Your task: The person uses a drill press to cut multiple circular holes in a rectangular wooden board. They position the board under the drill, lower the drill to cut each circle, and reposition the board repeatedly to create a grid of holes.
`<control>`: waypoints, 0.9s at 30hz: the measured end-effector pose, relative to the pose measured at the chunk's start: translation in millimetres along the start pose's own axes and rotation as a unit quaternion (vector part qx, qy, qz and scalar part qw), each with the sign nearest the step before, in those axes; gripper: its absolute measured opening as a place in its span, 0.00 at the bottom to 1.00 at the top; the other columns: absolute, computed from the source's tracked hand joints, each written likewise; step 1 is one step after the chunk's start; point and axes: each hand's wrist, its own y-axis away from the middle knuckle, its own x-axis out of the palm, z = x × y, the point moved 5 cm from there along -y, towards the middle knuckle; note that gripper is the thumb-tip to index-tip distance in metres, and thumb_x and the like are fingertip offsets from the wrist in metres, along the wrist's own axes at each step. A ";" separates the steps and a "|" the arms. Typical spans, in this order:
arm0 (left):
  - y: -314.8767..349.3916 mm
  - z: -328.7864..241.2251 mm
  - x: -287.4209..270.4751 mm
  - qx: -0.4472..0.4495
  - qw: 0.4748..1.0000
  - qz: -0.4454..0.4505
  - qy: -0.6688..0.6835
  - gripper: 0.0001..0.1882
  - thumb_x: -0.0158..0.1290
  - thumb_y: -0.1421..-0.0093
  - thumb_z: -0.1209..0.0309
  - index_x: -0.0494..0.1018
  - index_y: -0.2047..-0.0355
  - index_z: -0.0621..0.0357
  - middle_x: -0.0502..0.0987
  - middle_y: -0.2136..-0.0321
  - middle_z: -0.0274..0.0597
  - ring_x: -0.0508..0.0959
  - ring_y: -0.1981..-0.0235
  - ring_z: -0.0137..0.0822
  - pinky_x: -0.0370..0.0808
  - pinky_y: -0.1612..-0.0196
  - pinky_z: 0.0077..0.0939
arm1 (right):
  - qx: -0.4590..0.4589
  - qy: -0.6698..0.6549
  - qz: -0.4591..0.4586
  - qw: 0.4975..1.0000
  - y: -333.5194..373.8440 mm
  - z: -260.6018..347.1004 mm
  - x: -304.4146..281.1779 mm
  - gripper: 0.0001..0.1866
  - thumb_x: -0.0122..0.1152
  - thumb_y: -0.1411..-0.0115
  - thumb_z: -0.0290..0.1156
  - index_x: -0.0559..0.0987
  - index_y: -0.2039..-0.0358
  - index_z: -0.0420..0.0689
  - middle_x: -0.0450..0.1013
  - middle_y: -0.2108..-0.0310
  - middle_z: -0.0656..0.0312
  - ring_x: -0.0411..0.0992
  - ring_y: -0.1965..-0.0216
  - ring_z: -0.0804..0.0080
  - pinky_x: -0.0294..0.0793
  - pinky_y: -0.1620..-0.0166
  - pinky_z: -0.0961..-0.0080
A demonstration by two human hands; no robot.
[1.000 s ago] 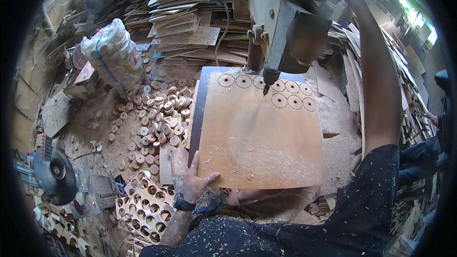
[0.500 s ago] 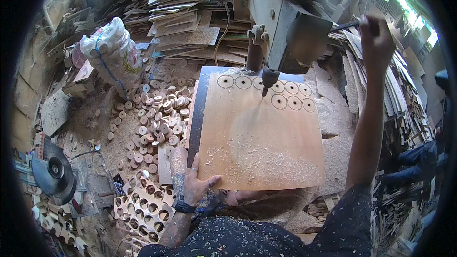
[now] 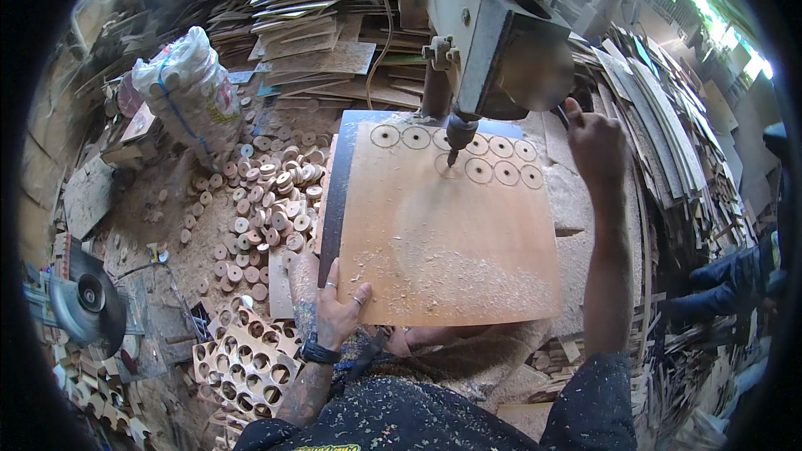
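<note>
A thin plywood board (image 3: pixel 451 225) lies flat over a dark sheet (image 3: pixel 334 217), with wood shavings scattered over its near half. Circles with centre holes are cut in rows along its far side. My left hand (image 3: pixel 338 315) grips the board's near-left corner, thumb on top. Over the far part stands a drill press (image 3: pixel 472 50); its chuck (image 3: pixel 460 129) is lowered, the bit's tip at the board where a faint new ring shows. My right hand (image 3: pixel 597 150) is closed round the dark feed lever (image 3: pixel 563 117) on the press's right.
Round wooden discs (image 3: pixel 267 200) lie heaped left of the board, beside a stuffed white sack (image 3: pixel 188 96). Boards with punched-out holes (image 3: pixel 246 363) rest at lower left, near a grey fan-like machine (image 3: pixel 90 292). Stacked offcuts (image 3: pixel 309 25) stand behind; more wood strips line the right.
My right hand has pulled the lever down and inward. The chuck and bit have come down to the board, and a ring mark now shows under the bit.
</note>
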 end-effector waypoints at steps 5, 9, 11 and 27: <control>-3.2 1.3 0.9 0.021 1.000 -0.004 -0.011 0.43 0.65 0.37 0.63 0.56 0.29 0.67 0.81 0.51 0.53 0.82 0.54 0.36 0.81 0.50 0.31 | 0.086 -0.101 0.001 0.991 26.3 -15.0 54.0 0.36 0.41 0.25 0.55 0.83 0.76 0.39 0.76 0.77 0.38 0.77 0.68 0.35 0.74 0.64 0.43; -3.8 6.1 2.1 -0.014 1.000 -0.001 -0.003 0.43 0.65 0.37 0.63 0.56 0.29 0.67 0.82 0.51 0.52 0.82 0.55 0.35 0.81 0.51 0.31 | 0.106 -0.155 -0.013 0.982 39.8 -15.8 81.5 0.31 0.41 0.25 0.49 0.85 0.74 0.43 0.77 0.76 0.39 0.78 0.68 0.37 0.75 0.63 0.42; -3.9 0.5 1.0 0.022 1.000 -0.014 0.006 0.45 0.66 0.39 0.58 0.58 0.30 0.67 0.83 0.54 0.55 0.85 0.57 0.40 0.82 0.53 0.34 | 0.103 -0.191 -0.047 0.975 42.8 -14.7 91.2 0.29 0.41 0.24 0.45 0.85 0.71 0.43 0.78 0.73 0.41 0.79 0.68 0.38 0.75 0.63 0.43; -0.7 -12.1 -1.7 -0.022 0.999 0.008 -0.037 0.49 0.66 0.39 0.54 0.55 0.28 0.64 0.82 0.50 0.55 0.83 0.52 0.39 0.80 0.50 0.33 | -0.043 -0.152 -0.231 0.960 39.2 -7.7 180.1 0.17 0.41 0.24 0.39 0.77 0.52 0.44 0.75 0.53 0.57 0.70 0.51 0.55 0.65 0.45 0.57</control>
